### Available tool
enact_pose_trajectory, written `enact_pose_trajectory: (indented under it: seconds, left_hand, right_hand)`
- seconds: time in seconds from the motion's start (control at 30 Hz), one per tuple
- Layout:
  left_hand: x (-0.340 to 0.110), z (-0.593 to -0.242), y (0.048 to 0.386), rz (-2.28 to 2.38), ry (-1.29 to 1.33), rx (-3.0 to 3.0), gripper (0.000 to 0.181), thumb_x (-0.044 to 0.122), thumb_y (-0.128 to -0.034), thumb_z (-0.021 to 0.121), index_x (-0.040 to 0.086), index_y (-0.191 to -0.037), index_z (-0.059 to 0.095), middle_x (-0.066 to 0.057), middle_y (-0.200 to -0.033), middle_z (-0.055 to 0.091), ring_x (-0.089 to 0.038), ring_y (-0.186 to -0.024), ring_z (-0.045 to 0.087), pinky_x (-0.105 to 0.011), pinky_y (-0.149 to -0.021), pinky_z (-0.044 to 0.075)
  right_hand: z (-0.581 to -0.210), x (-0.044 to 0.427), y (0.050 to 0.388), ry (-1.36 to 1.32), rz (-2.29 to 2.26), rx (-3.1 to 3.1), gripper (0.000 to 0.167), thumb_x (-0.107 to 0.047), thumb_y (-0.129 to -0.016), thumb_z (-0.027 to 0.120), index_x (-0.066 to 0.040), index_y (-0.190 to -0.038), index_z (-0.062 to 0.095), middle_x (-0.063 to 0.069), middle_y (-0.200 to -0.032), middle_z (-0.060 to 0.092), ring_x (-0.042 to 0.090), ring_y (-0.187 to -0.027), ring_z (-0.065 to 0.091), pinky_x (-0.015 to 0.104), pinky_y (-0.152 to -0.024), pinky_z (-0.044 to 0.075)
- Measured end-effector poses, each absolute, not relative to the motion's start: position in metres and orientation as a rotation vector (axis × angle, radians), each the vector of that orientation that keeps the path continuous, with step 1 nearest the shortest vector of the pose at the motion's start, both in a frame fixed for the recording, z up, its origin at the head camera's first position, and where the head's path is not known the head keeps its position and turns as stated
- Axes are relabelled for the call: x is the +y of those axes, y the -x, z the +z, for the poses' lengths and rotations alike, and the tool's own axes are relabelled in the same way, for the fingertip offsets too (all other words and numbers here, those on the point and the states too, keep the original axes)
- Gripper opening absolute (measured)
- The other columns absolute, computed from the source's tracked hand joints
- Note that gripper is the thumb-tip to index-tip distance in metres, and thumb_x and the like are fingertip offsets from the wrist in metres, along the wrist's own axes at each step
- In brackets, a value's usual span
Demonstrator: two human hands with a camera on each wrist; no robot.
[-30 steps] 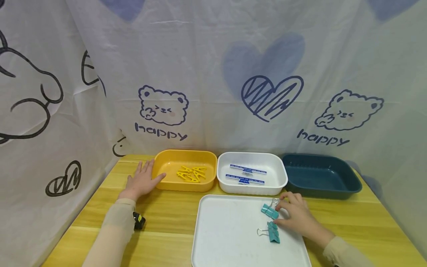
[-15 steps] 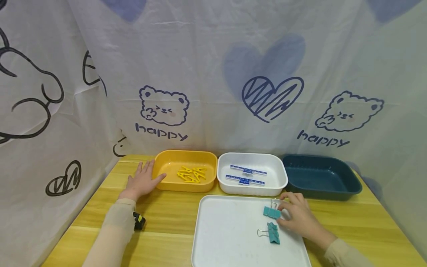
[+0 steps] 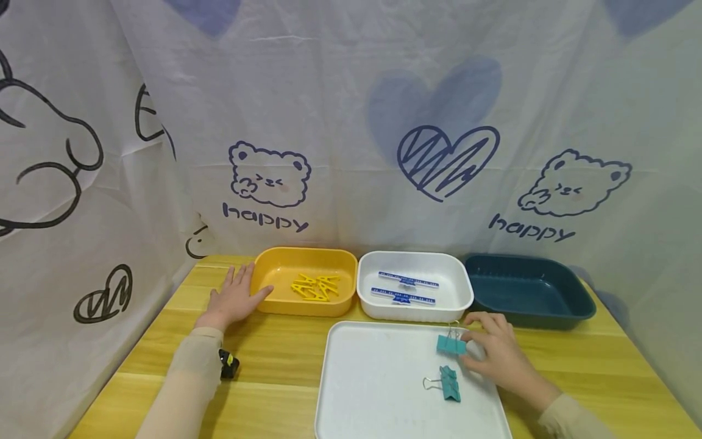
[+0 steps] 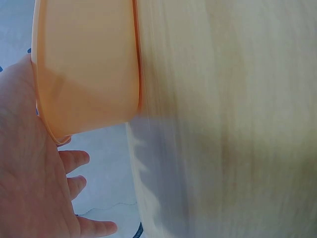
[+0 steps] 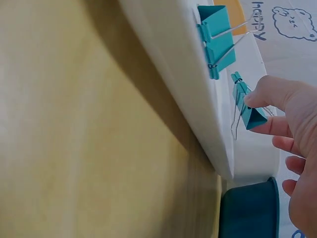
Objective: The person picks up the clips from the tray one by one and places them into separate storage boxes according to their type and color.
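My right hand (image 3: 499, 356) pinches a teal binder clip (image 3: 451, 345) between thumb and forefinger over the upper right of the white tray (image 3: 378, 378). The right wrist view shows the thumb (image 5: 262, 91) on the held clip, whose wire handles stick out. A second teal binder clip (image 3: 450, 384) lies on the tray nearer me, its wire handle pointing left. My left hand (image 3: 233, 299) rests at the left end of the yellow bin (image 3: 307, 308), fingers spread along its outside and thumb over the rim. Several yellow clips (image 3: 316, 288) lie in that bin.
Right of the yellow bin stand a white bin (image 3: 414, 314) with two blue-and-white ruler-like clips (image 3: 403, 297) and a dark teal bin (image 3: 529, 286). A small black object (image 3: 228, 364) is beside my left forearm. A printed cloth (image 3: 340, 122) hangs behind the wooden table (image 3: 263, 366).
My right hand has taken the upper binder clip between its fingertips, turned it more level, and shifted it slightly right. The left hand and the bins have stayed put.
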State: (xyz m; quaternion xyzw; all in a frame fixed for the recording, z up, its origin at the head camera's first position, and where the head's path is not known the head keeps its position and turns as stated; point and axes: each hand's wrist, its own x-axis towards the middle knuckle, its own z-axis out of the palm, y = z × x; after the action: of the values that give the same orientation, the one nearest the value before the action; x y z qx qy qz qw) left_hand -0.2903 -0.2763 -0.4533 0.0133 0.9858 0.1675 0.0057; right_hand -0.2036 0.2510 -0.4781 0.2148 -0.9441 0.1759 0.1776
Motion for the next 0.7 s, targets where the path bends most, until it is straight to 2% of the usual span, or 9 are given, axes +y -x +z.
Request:
enact_pose_trajectory:
  seconds: [0.27, 0.5, 0.7]
  left_hand:
    - [-0.276, -0.454, 0.291, 0.523, -0.037, 3.082, 0.095, 0.071, -0.0935, 0.032, 0.007, -0.157, 0.006, -0.026, -0.162, 0.007, -0.046, -0.149, -0.001, -0.081, -0.106, 0.008]
    - [-0.277, -0.455, 0.292, 0.515, -0.039, 3.076, 0.096, 0.073, -0.0928, 0.03, 0.006, -0.157, 0.006, -0.027, -0.162, 0.007, -0.047, -0.149, -0.002, -0.081, -0.106, 0.007]
    - [-0.277, -0.455, 0.292, 0.513, -0.04, 3.084, 0.096, 0.073, -0.0926, 0.031, 0.006, -0.157, 0.006, -0.027, -0.162, 0.007, -0.047, -0.149, -0.002, -0.081, -0.106, 0.006]
  right_hand:
    - [-0.47, 0.257, 0.202, -0.643, 0.47, -2.596, 0.025, -0.018, -0.063, 0.088, -0.014, -0.084, 0.074, 0.009, -0.115, 0.059, 0.03, -0.106, 0.041, 0.045, -0.083, 0.03]
    - [-0.464, 0.266, 0.203, -0.661, 0.469, -2.491, 0.027, -0.013, -0.061, 0.089, -0.012, -0.083, 0.073, 0.009, -0.112, 0.058, 0.03, -0.104, 0.04, 0.043, -0.079, 0.028]
    - [-0.456, 0.275, 0.204, -0.634, 0.446, -2.463, 0.026, -0.013, -0.06, 0.089, -0.012, -0.081, 0.073, 0.01, -0.112, 0.057, 0.032, -0.104, 0.04, 0.046, -0.08, 0.028]
